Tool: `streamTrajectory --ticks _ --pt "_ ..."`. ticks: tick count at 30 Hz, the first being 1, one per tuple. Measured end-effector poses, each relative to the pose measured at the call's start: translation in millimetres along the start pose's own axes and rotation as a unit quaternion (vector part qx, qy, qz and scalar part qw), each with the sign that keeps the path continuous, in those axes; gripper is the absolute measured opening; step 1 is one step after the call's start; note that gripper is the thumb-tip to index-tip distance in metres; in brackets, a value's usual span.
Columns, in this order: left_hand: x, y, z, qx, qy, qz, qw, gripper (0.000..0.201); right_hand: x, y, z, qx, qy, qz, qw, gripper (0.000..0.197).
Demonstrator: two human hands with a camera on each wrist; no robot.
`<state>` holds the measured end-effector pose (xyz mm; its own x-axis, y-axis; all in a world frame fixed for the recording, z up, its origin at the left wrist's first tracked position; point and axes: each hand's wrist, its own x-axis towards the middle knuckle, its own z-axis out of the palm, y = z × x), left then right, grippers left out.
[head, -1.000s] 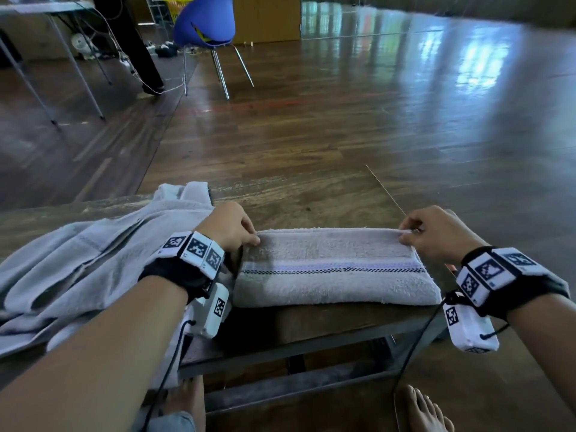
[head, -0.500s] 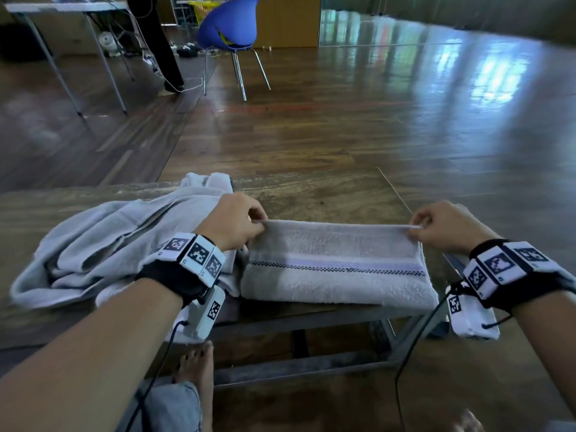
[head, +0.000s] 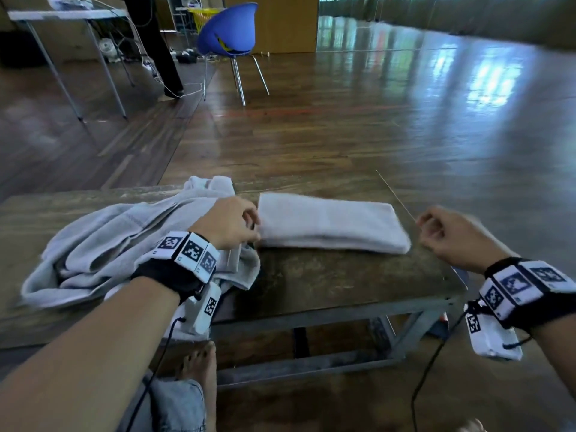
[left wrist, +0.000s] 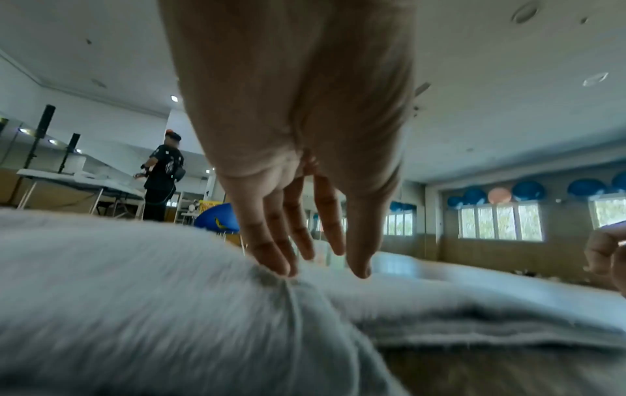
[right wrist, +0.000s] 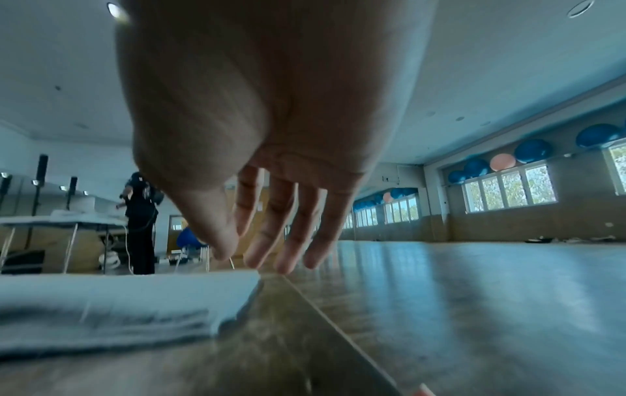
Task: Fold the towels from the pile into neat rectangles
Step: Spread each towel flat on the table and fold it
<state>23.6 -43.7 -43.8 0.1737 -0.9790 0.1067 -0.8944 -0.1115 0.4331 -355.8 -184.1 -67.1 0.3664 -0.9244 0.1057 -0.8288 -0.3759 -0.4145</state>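
Note:
A pale grey towel (head: 330, 224), folded into a long narrow rectangle, lies on the far right part of the wooden table (head: 327, 282). My left hand (head: 254, 226) sits at the towel's left end, where it meets the crumpled towel pile (head: 124, 244). In the left wrist view its fingers (left wrist: 271, 257) point down, nearly straight, and a fingertip touches the pile cloth (left wrist: 135, 294). My right hand (head: 427, 226) hovers just off the towel's right end, fingers loosely curled, holding nothing. In the right wrist view its fingers (right wrist: 291, 241) hang beside the towel's corner (right wrist: 118, 302).
The table's right edge (head: 436, 260) runs under my right hand. My bare foot (head: 199, 369) rests below the table frame. Far back stand a blue chair (head: 229, 32), a white table (head: 62, 17) and a standing person's legs (head: 156, 48) on wooden floor.
The towel has been folded over once more away from me, so its dark striped band no longer shows. Both hands have let go of the pinched edge and drawn slightly off its ends.

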Motion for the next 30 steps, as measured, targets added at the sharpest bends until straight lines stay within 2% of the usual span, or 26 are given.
streamTrajectory --ticks 2,4,7,9,14,18,22,26,30 --pt "0.4 -6.4 11.2 0.012 -0.041 -0.05 0.998 0.016 -0.8 7.6 13.4 -0.008 -0.044 0.032 0.998 0.014" --pt "5.2 -7.4 18.7 0.006 -0.037 -0.091 0.995 0.02 1.4 9.1 20.8 -0.019 -0.059 0.055 0.997 0.008" --pt "14.4 -4.3 30.6 0.027 -0.042 -0.129 0.99 0.035 7.4 8.9 24.6 -0.02 -0.066 0.086 0.994 0.034" --pt "18.4 -2.8 37.8 0.055 -0.042 -0.147 0.987 0.042 9.1 6.3 25.3 -0.015 -0.072 0.099 0.992 0.041" --pt "26.1 -0.4 46.4 0.104 -0.01 -0.167 0.98 0.042 6.9 -1.6 28.6 -0.013 -0.069 0.137 0.988 0.033" --pt "30.2 3.8 48.8 0.123 -0.012 -0.174 0.977 0.039 5.2 -2.5 29.2 0.012 -0.061 0.115 0.991 0.024" --pt "33.3 7.9 39.3 0.09 -0.013 -0.186 0.978 0.04 5.6 1.1 26.3 0.028 -0.049 0.112 0.992 0.017" --pt "33.0 8.0 26.9 0.066 0.003 -0.212 0.975 0.036 5.1 8.2 19.0 0.06 -0.01 0.113 0.992 0.02" --pt "29.1 6.4 30.6 0.069 -0.006 -0.219 0.973 0.037 2.1 9.2 23.2 0.071 -0.036 0.124 0.989 0.025"
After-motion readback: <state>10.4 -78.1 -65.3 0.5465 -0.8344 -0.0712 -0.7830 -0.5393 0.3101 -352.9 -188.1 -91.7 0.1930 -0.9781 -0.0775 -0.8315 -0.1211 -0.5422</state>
